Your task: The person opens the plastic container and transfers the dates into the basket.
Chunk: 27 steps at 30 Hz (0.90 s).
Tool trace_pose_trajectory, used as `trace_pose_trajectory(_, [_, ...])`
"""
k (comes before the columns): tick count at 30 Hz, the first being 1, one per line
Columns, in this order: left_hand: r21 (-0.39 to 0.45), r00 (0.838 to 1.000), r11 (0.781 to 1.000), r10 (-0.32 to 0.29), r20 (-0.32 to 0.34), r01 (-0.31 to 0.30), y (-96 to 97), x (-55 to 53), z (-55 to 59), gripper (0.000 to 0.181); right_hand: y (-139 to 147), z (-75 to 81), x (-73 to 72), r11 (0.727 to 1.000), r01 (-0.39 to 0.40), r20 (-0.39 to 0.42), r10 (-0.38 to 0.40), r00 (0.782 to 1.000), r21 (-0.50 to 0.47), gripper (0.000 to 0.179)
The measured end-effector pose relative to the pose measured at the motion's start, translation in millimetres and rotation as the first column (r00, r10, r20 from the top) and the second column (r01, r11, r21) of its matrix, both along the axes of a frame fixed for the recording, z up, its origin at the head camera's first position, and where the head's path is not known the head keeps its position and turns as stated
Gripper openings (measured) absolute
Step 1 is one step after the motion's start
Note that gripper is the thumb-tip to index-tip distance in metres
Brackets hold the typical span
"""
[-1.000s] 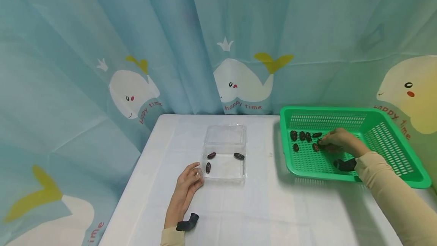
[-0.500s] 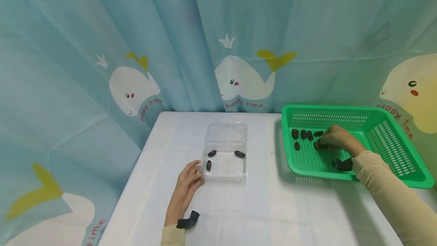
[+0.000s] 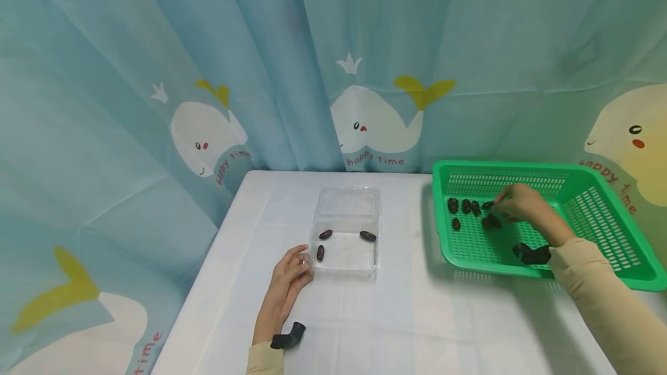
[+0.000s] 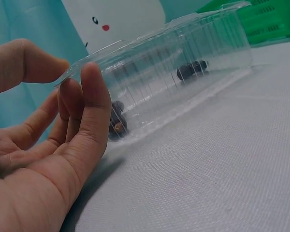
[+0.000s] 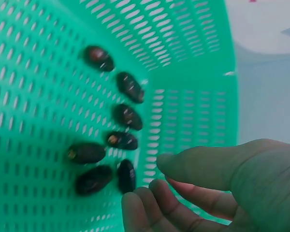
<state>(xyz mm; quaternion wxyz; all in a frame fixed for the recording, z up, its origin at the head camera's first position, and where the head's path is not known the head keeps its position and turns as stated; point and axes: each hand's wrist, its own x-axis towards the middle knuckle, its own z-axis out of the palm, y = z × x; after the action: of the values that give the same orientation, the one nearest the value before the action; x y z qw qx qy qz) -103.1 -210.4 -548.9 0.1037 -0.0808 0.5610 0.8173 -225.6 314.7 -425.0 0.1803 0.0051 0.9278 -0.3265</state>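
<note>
My left hand (image 3: 289, 276) pinches the left edge of a clear plastic clamshell box (image 3: 346, 253). In the left wrist view its thumb lies on the rim and its fingers against the outer wall. Three dark brown dates lie in the box: one date (image 3: 367, 236) at the right, two at the left. Inside a green basket (image 3: 443, 247), my right hand (image 3: 528, 207) hovers over several dates, with thumb and fingers apart and nothing between them. The closest date (image 5: 127, 176) lies just beyond its fingertips in the right wrist view.
The box's lid (image 3: 346, 203) is folded back, away from me. Both box and basket stand on a white-covered table (image 3: 375, 323). Behind the table hangs a blue curtain (image 3: 281, 74) with printed whales. A dark band (image 3: 289, 335) is around the left wrist.
My right hand has shifted slightly back from the paired dates in the basket, which now show more fully. The left hand stays at the box's edge. The head view has shifted a little.
</note>
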Motion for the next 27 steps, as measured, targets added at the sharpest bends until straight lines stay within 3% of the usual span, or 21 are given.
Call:
trace_pose_trajectory(6, [0.010,1.000,1.000,0.010,0.010,-0.010,0.7,0.5,-0.8,0.053,-15,9.2,7.9,1.000,-0.023,-0.092,0.023,0.995,0.003,0.029])
trace_pose_trajectory(12, [0.017,1.000,1.000,0.016,0.009,-0.016,1.4,-1.3,-0.6,0.052,-45,20.1,20.3,0.999,-0.007,-0.244,0.015,0.970,0.035,0.028])
trace_pose_trajectory(16, [0.037,1.000,0.999,0.021,0.015,-0.021,1.8,-1.5,-1.4,0.052,-64,25.5,31.8,1.000,-0.002,-0.275,-0.006,0.962,-0.030,0.026])
trace_pose_trajectory(20, [0.040,1.000,0.999,0.018,0.012,-0.018,1.6,-0.9,-1.3,0.051,-82,24.9,41.2,0.998,-0.008,-0.342,-0.014,0.940,-0.063,0.023])
trace_pose_trajectory(27, [0.008,1.000,1.000,-0.004,-0.020,0.004,0.0,-0.4,-1.5,0.053,-111,20.6,53.6,0.994,-0.082,-0.481,0.037,0.876,-0.073,0.019])
